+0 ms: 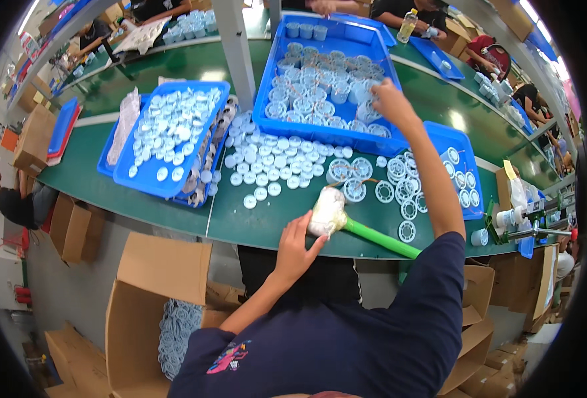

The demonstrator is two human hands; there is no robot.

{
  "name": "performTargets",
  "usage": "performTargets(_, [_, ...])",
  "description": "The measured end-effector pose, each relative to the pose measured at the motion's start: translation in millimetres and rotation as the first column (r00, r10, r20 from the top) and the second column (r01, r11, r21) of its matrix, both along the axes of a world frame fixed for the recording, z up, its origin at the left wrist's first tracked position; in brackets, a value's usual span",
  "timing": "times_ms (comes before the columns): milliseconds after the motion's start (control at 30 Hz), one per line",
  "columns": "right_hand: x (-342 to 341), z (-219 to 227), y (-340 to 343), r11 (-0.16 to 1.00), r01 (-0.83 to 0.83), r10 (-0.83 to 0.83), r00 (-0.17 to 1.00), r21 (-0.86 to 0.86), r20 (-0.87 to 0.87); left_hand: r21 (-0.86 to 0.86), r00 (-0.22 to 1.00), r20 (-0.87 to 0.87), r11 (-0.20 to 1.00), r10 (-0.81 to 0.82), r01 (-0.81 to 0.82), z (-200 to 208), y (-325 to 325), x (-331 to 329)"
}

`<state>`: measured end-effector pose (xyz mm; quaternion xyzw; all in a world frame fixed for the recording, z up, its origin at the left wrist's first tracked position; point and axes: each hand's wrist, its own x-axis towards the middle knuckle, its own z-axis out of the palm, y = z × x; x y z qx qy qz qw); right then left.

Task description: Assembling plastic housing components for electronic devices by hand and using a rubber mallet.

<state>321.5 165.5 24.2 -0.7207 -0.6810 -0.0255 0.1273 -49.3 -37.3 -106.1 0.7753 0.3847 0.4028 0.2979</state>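
Note:
My left hand (296, 251) rests at the near edge of the green bench, fingers apart, next to the white head of a mallet (328, 211). The mallet's green handle slants down to the right. Across the bench, my right hand (393, 103) reaches over the right side of a large blue tray (333, 134), its fingers bent round the edge of a tilted light-blue plastic cup (367, 111). Rows of similar cups with reddish-brown wires fill the tray. Between tray and mallet stand a few round cup-like parts (354, 190) and several flat slotted rings (407, 231).
Loose white discs (273, 189) spread left of the mallet. More discs fill a tilted blue tray (125, 174) stacked at left. A metal post (235, 53) rises beside the big tray. Below the bench, an open carton (124, 331) holds light-blue rings. Other people work beyond.

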Motion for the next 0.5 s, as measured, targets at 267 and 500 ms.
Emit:
performTargets(267, [-172,55,-117,0.878,-0.400,0.443,0.887,0.261,-0.130,-0.093,0.986,0.055,0.984,0.158,-0.153,15,-6,-26])
performTargets(500, [-260,-28,-165,0.800,-0.596,0.572,0.794,-0.078,-0.206,-0.019,0.960,0.037,0.961,0.278,-0.277,24,-13,-68])
